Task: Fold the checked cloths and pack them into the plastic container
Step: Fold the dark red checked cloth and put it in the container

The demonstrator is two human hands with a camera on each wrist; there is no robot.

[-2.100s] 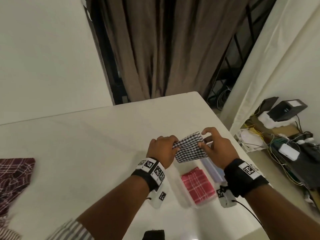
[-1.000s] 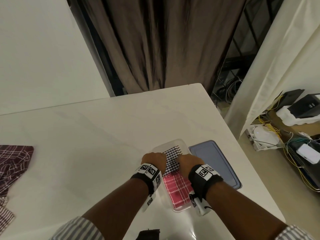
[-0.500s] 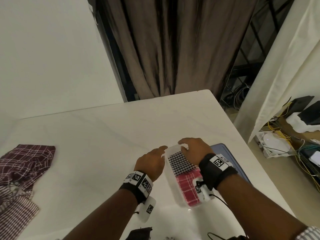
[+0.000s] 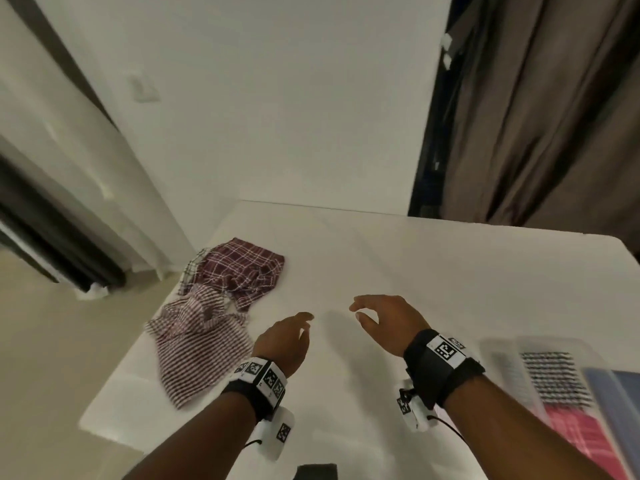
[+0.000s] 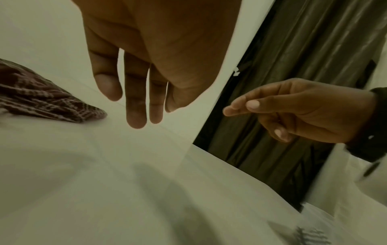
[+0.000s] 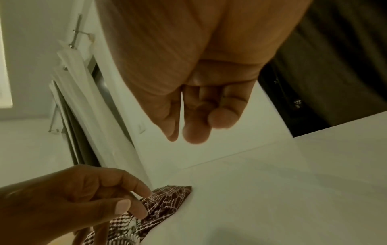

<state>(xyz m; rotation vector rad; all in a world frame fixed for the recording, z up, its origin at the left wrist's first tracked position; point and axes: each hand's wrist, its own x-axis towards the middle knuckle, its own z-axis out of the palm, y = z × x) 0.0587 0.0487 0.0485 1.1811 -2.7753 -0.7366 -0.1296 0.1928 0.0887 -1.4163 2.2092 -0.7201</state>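
Note:
A heap of unfolded checked cloths lies at the table's left edge: a dark maroon one [image 4: 242,271] at the back and a red-and-white one [image 4: 201,351] in front. My left hand [image 4: 284,341] hovers just right of the heap, fingers relaxed and empty. My right hand [image 4: 384,320] hangs over bare table further right, fingers loosely curled, holding nothing. The clear plastic container [image 4: 502,372] sits at the right edge with a folded black-and-white cloth [image 4: 554,379] and a folded red cloth [image 4: 578,434] inside. The maroon cloth [image 5: 48,99] [image 6: 169,203] shows in both wrist views.
A blue lid [image 4: 620,410] lies right of the container at the frame's edge. The white table [image 4: 433,271] meets a white wall at the back, with brown curtains [image 4: 540,116] to the right. A dark object [image 4: 317,472] sits at the near edge.
Both hands have let go of the black-and-white cloth, left it in the container and moved left towards the cloth heap. The view has swung left with them.

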